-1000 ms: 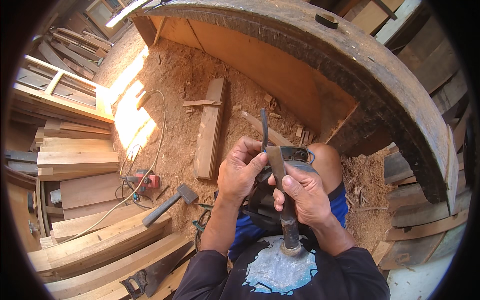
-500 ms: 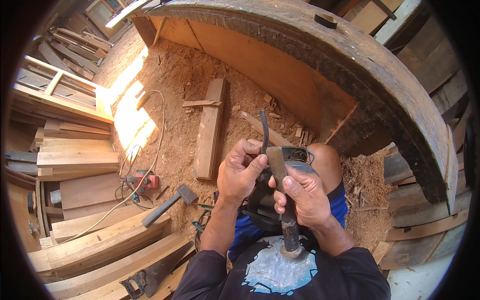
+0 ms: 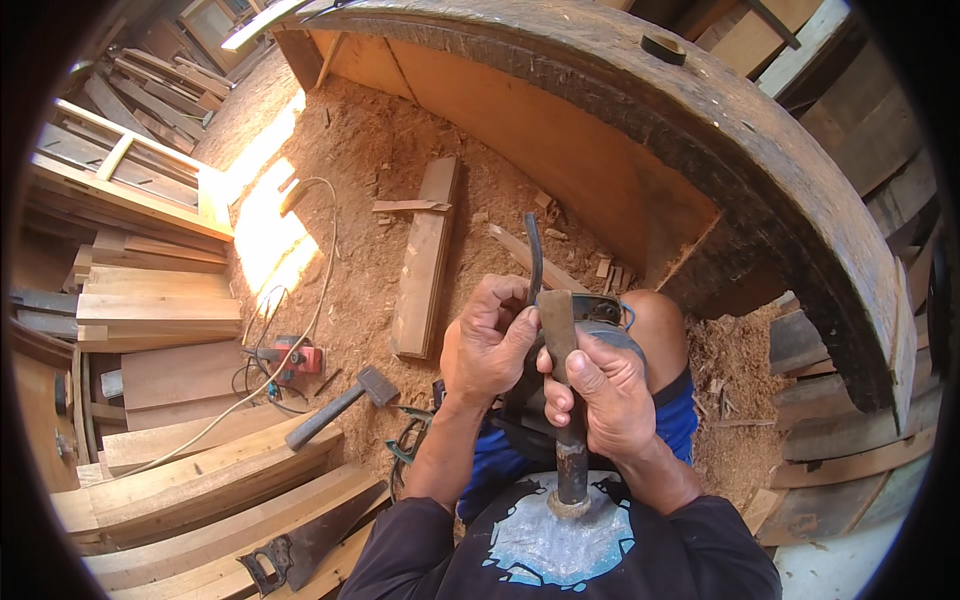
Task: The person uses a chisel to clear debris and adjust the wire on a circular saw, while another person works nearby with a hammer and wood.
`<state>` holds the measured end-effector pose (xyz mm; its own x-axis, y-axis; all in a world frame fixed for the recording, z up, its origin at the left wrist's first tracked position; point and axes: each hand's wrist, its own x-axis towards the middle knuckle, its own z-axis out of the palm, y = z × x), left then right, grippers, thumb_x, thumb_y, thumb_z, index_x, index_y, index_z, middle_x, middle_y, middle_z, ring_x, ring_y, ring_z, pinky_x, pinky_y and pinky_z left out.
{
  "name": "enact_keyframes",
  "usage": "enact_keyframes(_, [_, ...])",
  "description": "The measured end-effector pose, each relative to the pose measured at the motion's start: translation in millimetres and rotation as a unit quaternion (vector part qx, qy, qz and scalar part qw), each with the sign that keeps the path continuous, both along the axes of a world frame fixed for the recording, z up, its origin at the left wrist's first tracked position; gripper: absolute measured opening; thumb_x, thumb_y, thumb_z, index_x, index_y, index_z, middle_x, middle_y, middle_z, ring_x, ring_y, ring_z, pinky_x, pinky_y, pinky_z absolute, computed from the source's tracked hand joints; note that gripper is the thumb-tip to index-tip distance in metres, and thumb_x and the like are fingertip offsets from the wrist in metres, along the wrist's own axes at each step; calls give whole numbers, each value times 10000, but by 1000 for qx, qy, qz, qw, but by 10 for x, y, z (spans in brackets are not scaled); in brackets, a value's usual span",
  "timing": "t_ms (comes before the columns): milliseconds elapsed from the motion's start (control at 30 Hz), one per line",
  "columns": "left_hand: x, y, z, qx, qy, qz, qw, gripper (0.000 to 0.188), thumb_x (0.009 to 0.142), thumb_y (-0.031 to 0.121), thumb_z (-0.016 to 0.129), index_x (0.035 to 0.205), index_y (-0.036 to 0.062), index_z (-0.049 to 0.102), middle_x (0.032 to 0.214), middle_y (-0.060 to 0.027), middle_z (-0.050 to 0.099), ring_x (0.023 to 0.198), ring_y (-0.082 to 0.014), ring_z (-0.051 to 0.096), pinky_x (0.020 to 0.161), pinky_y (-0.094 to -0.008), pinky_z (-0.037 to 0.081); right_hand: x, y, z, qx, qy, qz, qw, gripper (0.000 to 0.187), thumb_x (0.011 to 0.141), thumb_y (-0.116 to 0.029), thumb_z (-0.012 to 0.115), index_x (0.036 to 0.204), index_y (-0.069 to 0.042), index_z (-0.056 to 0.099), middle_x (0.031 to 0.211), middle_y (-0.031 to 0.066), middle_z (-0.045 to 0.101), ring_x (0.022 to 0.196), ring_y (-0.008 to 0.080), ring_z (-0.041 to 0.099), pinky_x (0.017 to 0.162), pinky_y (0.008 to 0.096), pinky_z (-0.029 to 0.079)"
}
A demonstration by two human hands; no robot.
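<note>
In my right hand (image 3: 615, 395) is a chisel (image 3: 557, 325), its flat, broad blade pointing up and its dark handle running down toward my shirt. My left hand (image 3: 488, 350) is closed beside the blade, thumb and fingers pinching a thin, dark, slightly bent strip (image 3: 533, 248) that sticks up past the chisel's edge. The strip's lower end is hidden behind my fingers, so I cannot tell whether it touches the blade. On the timber to the left lies a hammer (image 3: 345, 405) with a dark handle, its head over the shavings.
Ahead, a large curved wooden piece (image 3: 560, 120) arches across to the right. Planks (image 3: 425, 265) lie on the shavings-covered floor. At left are a red power tool (image 3: 298, 358) with a cord, stacked timber (image 3: 160, 310) and a handsaw (image 3: 310, 545).
Little differs: the whole view has shifted slightly, and both hands keep the same grips on the chisel and the dark strip.
</note>
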<state>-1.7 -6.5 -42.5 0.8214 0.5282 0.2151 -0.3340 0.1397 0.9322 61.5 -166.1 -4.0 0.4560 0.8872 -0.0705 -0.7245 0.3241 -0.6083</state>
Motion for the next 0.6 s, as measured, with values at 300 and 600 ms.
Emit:
enact_keyframes(300, [91,-35,27,73,-63,32,995,208,973,-62,575,1159,24,539,1026,-36,618,914,-84,606,793,-228,500,45,-11,48,5,-4,2,1000,436,1065,-188,551,1453,1,496,1099,73,619,734,92,549,619,251,509])
enact_keyframes(600, [106,-29,52,145,-73,63,985,205,933,-104,583,1095,12,531,979,-42,589,855,-86,579,735,-230,485,57,-13,88,-4,-9,-10,1000,429,1051,-228,572,1380,38,502,1080,101,609,693,93,538,569,247,493])
